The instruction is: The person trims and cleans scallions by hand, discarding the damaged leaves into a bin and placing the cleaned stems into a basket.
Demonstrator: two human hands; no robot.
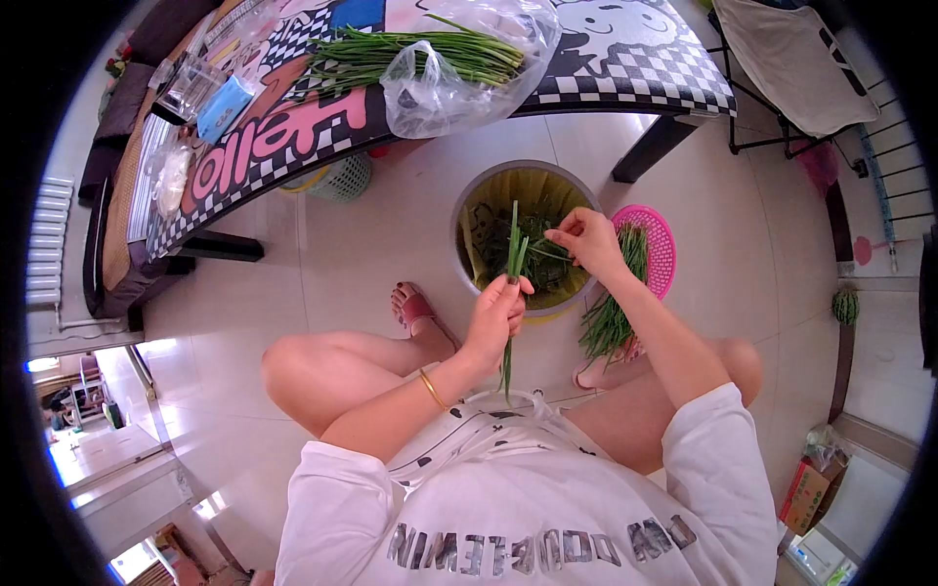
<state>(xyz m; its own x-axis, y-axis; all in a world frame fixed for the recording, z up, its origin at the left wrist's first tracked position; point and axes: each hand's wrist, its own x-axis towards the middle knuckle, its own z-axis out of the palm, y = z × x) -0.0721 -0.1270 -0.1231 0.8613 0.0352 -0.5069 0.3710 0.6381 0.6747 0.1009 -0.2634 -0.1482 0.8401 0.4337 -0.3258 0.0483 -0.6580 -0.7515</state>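
Note:
Several long green stalks [515,256] stand upright in my left hand [498,317], whose fingers are wrapped round them above the near rim of a grey bin [457,234]. The bin has a yellowish liner and holds green scraps. Over its right side, my right hand [586,240] has thumb and finger pinched at the end of a thin green strand. More green stalks [616,317] lie in a pink basket [664,256] right of the bin.
A table [635,88] with a checkered cover stands ahead, bearing a green bunch [420,54] in a plastic bag [430,107] and a blue packet [225,107]. Beneath it is a green basket [344,180]. A folding chair [796,68] stands at the upper right.

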